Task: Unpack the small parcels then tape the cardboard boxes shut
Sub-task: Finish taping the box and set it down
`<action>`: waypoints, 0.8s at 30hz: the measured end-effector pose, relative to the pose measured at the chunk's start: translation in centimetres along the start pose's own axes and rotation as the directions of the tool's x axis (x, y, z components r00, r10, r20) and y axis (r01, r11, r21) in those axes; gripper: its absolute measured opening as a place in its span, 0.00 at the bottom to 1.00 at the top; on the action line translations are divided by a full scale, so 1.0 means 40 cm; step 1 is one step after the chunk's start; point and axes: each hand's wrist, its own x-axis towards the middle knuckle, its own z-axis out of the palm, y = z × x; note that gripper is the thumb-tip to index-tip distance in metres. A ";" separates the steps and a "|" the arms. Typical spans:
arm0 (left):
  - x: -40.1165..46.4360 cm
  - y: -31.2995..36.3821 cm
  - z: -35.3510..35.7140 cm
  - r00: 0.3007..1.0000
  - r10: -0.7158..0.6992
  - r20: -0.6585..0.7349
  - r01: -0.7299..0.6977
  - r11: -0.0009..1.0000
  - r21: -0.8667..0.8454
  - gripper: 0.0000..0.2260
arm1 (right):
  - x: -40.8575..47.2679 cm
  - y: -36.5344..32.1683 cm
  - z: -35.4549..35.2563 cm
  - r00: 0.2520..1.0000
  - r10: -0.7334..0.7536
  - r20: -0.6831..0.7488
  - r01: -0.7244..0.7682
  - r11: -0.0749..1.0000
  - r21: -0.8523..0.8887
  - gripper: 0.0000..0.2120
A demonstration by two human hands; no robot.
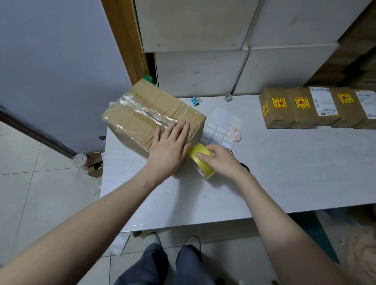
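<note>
A large cardboard box (147, 111) lies closed on the left end of the white table (291, 170), with clear tape along its top seam. My left hand (169, 145) presses flat on the box's near right corner, fingers straight. My right hand (219, 160) grips a yellow tape roll (201, 159) right beside that corner, low against the box's side. Several small brown parcels (316, 108) with yellow fragile stickers and white labels stand in a row at the table's far right.
A sheet of coloured labels (222, 131) and a small pink cutter (236, 134) lie just right of the box. A blue binder clip (195, 100) and a small grey tape ring (228, 97) sit near white cabinets (211, 33) behind. Scraps lie on the tiled floor (25, 187) at left.
</note>
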 end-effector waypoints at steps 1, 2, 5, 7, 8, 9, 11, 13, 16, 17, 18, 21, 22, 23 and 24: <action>0.003 -0.017 -0.005 0.998 0.051 0.021 -0.051 0.999 0.006 0.25 | 0.001 0.003 -0.006 1.000 0.000 -0.007 0.000 1.000 -0.015 0.11; 0.006 -0.036 -0.011 0.994 0.102 0.045 -0.102 0.995 0.005 0.25 | 0.001 0.006 -0.011 1.000 0.004 -0.013 -0.004 1.000 -0.024 0.12; 0.008 -0.072 -0.023 0.976 0.196 0.093 -0.199 0.980 0.024 0.25 | -0.003 0.015 0.019 0.998 0.048 -0.031 -0.052 0.989 -0.139 0.18; 0.007 -0.074 -0.026 0.972 0.211 0.105 -0.216 0.976 0.034 0.25 | -0.002 0.016 0.065 0.995 0.082 -0.064 -0.094 0.971 -0.221 0.20; 0.007 -0.072 -0.026 0.970 0.214 0.115 -0.220 0.975 0.038 0.25 | -0.002 0.015 0.085 0.993 0.099 -0.071 -0.111 0.976 -0.190 0.20; 0.006 -0.072 -0.027 0.969 0.217 0.122 -0.223 0.974 0.045 0.25 | -0.002 0.016 0.097 0.992 0.105 -0.063 -0.113 0.985 -0.133 0.19; 0.010 -0.080 -0.033 0.967 0.218 0.129 -0.226 0.973 0.054 0.25 | -0.006 0.022 0.097 0.996 0.083 -0.010 -0.083 0.997 -0.002 0.16; 0.020 -0.093 -0.044 0.972 0.195 0.130 -0.197 0.980 0.003 0.25 | -0.013 0.033 0.084 0.995 0.094 0.044 -0.099 0.986 0.136 0.12; 0.031 -0.080 -0.057 0.987 0.147 0.068 -0.141 0.986 -0.083 0.23 | -0.022 0.063 0.056 0.995 0.094 0.014 -0.095 0.991 0.093 0.13; 0.027 -0.067 -0.059 0.989 0.146 0.003 -0.145 0.984 -0.099 0.22 | -0.022 0.074 0.045 0.996 0.088 -0.027 -0.087 0.996 0.028 0.14; 0.015 -0.049 -0.060 0.984 0.156 -0.082 -0.165 0.980 -0.110 0.21 | -0.024 0.086 0.033 0.994 0.085 -0.076 -0.089 0.994 -0.058 0.14; -0.035 0.013 -0.044 0.933 0.209 -0.292 -0.265 0.950 -0.167 0.19 | -0.029 0.128 -0.004 0.972 0.120 -0.201 -0.173 0.946 -0.275 0.17; -0.051 0.030 -0.030 0.922 0.223 -0.317 -0.296 0.933 -0.204 0.17 | -0.032 0.144 -0.014 0.963 0.139 -0.232 -0.208 0.930 -0.304 0.17; -0.065 0.045 -0.012 0.921 0.223 -0.319 -0.309 0.917 -0.251 0.14 | -0.035 0.161 -0.022 0.953 0.160 -0.257 -0.239 0.918 -0.316 0.17; -0.078 0.057 0.008 0.931 0.200 -0.305 -0.297 0.903 -0.312 0.12 | -0.039 0.177 -0.026 0.946 0.177 -0.273 -0.263 0.910 -0.322 0.16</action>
